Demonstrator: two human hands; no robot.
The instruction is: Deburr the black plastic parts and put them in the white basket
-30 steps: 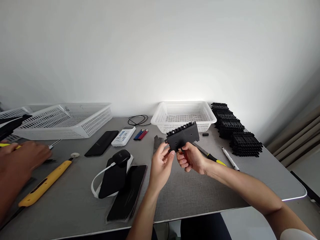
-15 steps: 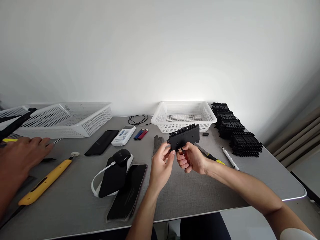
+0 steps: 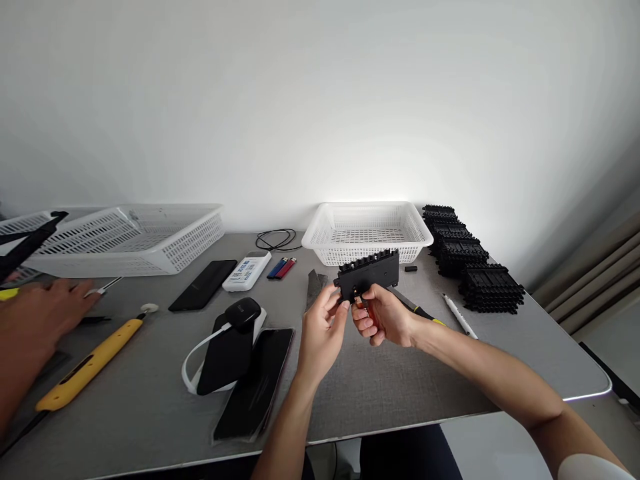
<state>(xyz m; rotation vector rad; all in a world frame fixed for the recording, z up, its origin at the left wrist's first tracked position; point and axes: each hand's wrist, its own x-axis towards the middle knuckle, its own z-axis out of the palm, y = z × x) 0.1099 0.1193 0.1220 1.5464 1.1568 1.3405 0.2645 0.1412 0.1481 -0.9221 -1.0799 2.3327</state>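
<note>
Compared with a second ago, the flat black plastic part with a toothed upper edge (image 3: 373,273) sits slightly lower in front of you, its top face leaning differently. A tiny bright spot now shows by the metal end of the red lighter (image 3: 359,303), just at the part's lower edge. It is too small to be sure of, but I judge it a flame or spark, which would put heat to that edge.

Your left hand (image 3: 320,333) pinches the part's lower left corner, thumb and fingers closed on it. Your right hand (image 3: 387,319) is wrapped round the lighter, thumb up near the part; whether it touches, you cannot tell from here.

The white perforated plastic basket (image 3: 323,255) stands just behind the part, so keep its rim in mind going forward. Under your right wrist lies a black-and-yellow-handled tool (image 3: 423,314), with a white marker pen (image 3: 459,315) beyond. Your best room is towards you, over the grey tabletop (image 3: 390,380), between the black film-wrapped phone (image 3: 254,387) and your right forearm.
</note>
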